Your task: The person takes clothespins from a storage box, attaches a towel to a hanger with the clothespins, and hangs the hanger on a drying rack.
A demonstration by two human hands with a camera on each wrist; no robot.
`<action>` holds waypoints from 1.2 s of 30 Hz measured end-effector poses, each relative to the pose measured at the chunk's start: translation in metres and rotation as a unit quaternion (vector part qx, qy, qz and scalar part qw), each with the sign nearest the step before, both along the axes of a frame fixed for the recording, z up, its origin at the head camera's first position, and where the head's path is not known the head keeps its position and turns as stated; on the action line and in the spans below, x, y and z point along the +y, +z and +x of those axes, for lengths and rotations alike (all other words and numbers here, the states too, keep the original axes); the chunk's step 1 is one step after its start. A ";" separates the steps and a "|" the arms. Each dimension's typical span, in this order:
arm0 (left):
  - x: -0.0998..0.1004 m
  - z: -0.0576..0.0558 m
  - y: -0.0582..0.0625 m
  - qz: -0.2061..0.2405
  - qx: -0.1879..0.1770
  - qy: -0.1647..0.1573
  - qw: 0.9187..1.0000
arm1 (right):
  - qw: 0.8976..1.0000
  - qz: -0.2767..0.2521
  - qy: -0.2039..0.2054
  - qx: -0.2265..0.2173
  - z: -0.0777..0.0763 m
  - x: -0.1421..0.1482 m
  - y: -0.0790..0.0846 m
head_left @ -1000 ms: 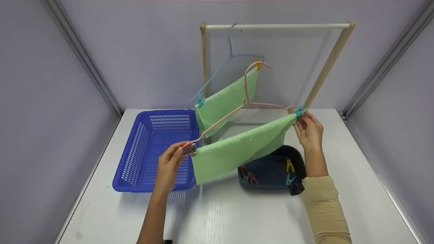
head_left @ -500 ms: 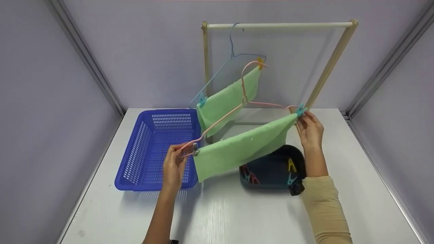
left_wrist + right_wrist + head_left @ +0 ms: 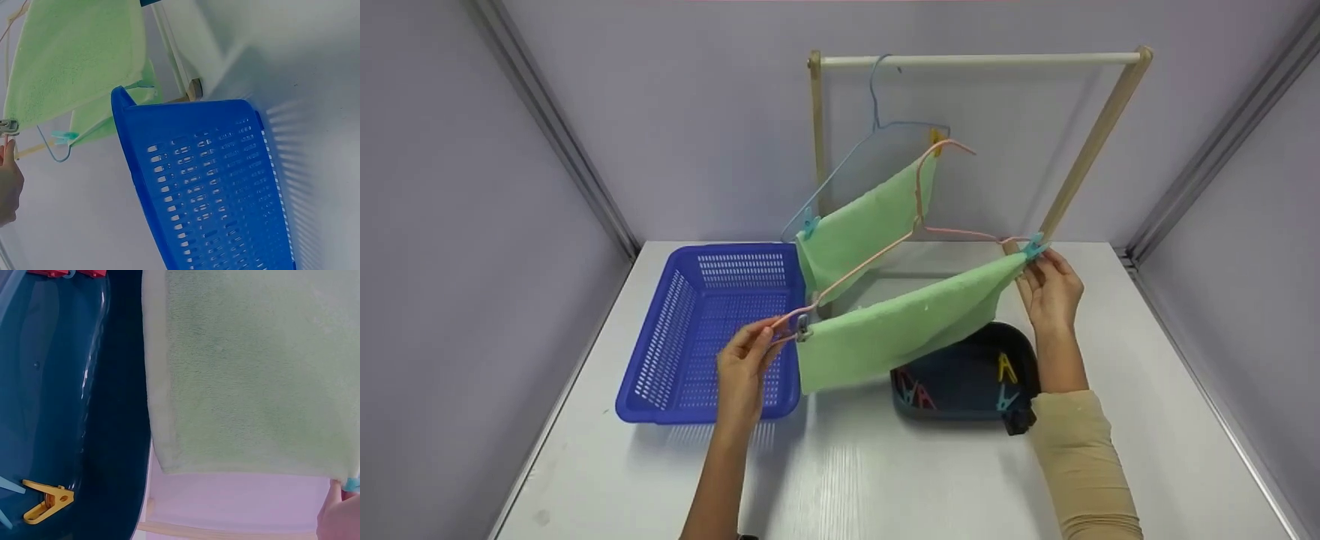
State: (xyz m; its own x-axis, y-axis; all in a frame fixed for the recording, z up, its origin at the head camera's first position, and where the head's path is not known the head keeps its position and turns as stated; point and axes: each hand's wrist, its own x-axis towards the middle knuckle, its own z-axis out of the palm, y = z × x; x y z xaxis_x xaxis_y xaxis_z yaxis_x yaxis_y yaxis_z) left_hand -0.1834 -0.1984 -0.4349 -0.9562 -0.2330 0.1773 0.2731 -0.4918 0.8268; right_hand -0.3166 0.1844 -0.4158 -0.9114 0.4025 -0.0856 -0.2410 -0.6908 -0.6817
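Observation:
A pink wire hanger is held up between both hands, with a light green towel hanging from its lower bar. My left hand pinches the hanger's left end, beside a grey clothespin on the towel's corner. At the other end my right hand grips the corner where a light blue clothespin clips the towel. In the left wrist view the left hand shows at the edge, close to the grey clip. The right wrist view shows the towel spread wide, fingertips right at the blue clip.
Behind, a blue hanger with another green towel hangs on a rack's white rod. A blue basket stands at left. Under the held towel sits a dark bin with several clothespins, including a yellow clothespin.
The pink hanger and its towel have shifted slightly right with both hands. The hanger's hook dipped left, then swung back to the right. Both hands keep hold.

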 end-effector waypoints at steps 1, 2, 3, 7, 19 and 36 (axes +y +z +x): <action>0.000 0.000 0.000 -0.005 0.000 0.004 1.000 | 1.000 0.005 -0.006 0.001 -0.001 0.000 0.000; 0.000 -0.001 0.000 -0.008 -0.001 0.007 1.000 | 1.000 0.010 -0.009 0.001 -0.001 0.001 0.001; 0.001 -0.001 -0.001 -0.010 -0.001 0.009 1.000 | 1.000 0.014 -0.012 0.000 -0.002 0.001 0.001; 0.003 -0.003 0.001 -0.011 0.011 0.005 1.000 | 0.999 0.033 -0.020 -0.006 -0.003 0.003 0.004; 0.006 -0.014 0.022 -0.046 0.037 -0.007 0.998 | 0.994 0.108 0.029 0.007 -0.013 0.000 0.013; 0.015 -0.051 0.067 -0.029 0.047 -0.019 0.998 | 0.992 0.084 0.084 0.042 -0.050 0.002 0.022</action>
